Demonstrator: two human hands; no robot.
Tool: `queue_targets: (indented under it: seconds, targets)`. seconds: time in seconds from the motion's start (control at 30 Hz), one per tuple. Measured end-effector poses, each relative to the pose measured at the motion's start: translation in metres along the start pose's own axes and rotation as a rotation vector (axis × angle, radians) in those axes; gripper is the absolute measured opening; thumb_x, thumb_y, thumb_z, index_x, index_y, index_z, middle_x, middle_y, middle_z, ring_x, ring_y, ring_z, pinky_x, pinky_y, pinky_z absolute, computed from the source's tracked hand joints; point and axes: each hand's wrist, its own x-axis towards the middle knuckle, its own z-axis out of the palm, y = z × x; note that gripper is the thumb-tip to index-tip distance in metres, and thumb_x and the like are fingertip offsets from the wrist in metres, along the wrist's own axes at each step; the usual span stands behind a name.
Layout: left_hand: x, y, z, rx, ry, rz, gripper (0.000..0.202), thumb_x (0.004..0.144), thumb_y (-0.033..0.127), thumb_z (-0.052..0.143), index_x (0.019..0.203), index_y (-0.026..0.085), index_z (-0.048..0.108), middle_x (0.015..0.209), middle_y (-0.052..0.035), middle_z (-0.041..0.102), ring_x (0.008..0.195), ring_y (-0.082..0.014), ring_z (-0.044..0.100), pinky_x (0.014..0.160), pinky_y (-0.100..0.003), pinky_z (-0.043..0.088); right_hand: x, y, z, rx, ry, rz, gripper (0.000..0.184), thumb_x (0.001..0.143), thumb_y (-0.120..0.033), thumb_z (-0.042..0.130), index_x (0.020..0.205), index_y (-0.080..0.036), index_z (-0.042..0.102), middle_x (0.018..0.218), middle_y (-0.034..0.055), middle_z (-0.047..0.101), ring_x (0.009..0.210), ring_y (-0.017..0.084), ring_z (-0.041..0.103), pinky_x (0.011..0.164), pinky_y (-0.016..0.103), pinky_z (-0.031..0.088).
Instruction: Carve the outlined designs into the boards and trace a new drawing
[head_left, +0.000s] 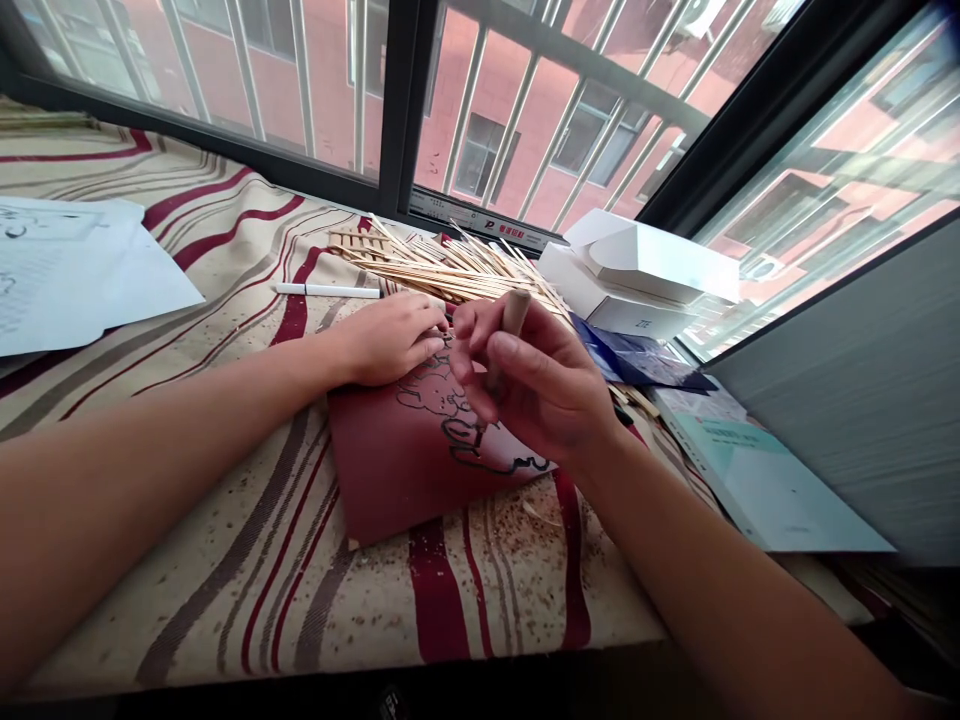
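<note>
The right hand [536, 385] is closing its fingers firmly around a short tan cylinder [514, 318], gripping it upright above a dark red sheet [394, 455] marked with black outlines. The left hand [386, 340] is resting half-curled on the sheet's upper edge, holding nothing visible, just beside the right hand. A pile of thin wooden sticks [457, 270] is lying beyond both hands, near a white marker [326, 290]. To the right, a white box [641, 320] is showing "ZTE" in dark print, while a window-frame label [480, 222] and a teal-covered book [757, 480] are carrying writing too small to read.
</note>
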Motion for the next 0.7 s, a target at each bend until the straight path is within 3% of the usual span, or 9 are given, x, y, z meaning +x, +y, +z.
queue_targets:
  seconds: [0.13,0.23,0.37,0.7]
  targets:
    - [-0.002,0.004,-0.003,0.003,-0.033,-0.026,0.040,0.098,0.033,0.040,0.124,0.018,0.066,0.131,-0.0104,0.065,0.124,-0.0283,0.059,0.109,-0.040,0.046,0.000,0.000,0.004,-0.024,-0.029,-0.032,0.017,0.087,-0.031,0.073,0.098,-0.026,0.062,0.107,0.0015,0.059,0.059,0.006,0.049,0.036,0.020,0.026]
    - [-0.001,0.001,0.000,0.027,-0.029,-0.017,0.041,0.098,0.034,0.039,0.127,0.019,0.066,0.135,-0.0089,0.064,0.128,-0.0277,0.056,0.113,-0.040,0.043,0.002,0.002,0.007,0.014,-0.027,0.041,0.019,0.092,-0.033,0.069,0.106,-0.026,0.060,0.086,-0.0025,0.058,0.049,0.005,0.036,0.038,0.020,0.023]
    - [0.002,-0.005,0.007,0.017,0.013,0.034,0.044,0.099,0.036,0.038,0.126,0.014,0.065,0.133,-0.0126,0.064,0.127,-0.0286,0.057,0.114,-0.040,0.042,0.005,0.008,0.008,0.040,0.072,0.051,0.018,0.095,-0.038,0.068,0.095,-0.023,0.058,0.060,-0.0097,0.038,0.045,0.006,0.024,0.039,0.020,0.019]
    - [0.002,-0.004,0.006,0.018,-0.002,0.047,0.040,0.098,0.034,0.042,0.121,0.013,0.067,0.127,-0.0143,0.065,0.123,-0.0295,0.058,0.115,-0.041,0.043,0.006,0.017,0.016,0.025,0.218,0.005,0.018,0.093,-0.033,0.070,0.088,-0.023,0.057,0.060,-0.0100,0.035,0.045,0.005,0.025,0.039,0.019,0.021]
